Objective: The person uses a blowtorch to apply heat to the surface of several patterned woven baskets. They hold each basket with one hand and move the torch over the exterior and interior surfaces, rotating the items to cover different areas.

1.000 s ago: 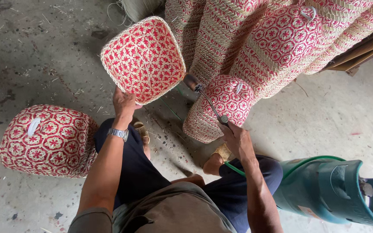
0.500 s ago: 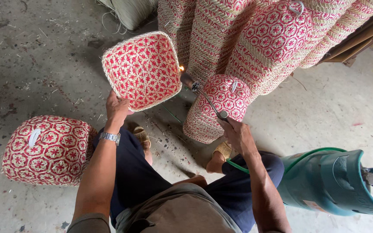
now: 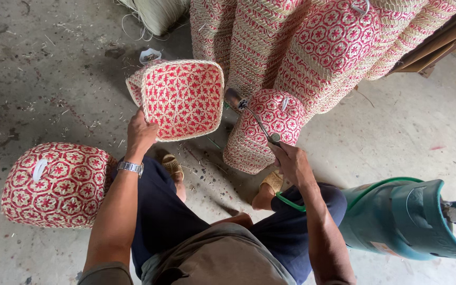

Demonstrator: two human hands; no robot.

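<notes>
Two hands: left point(image 3: 141, 132) grips woven basket point(image 3: 180, 97), right point(image 3: 288, 161) holds torch point(image 3: 252, 116).

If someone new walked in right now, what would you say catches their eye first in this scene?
Probably the red-and-cream woven basket at centre, tilted up in the left hand. Beside it, the right hand points a metal torch wand at its rim. Stacked baskets in the same pattern fill the top, and a teal gas cylinder lies lower right.

A small pale rectangular label point(image 3: 385, 248), low on the teal gas cylinder point(image 3: 397, 221) at right.
</notes>
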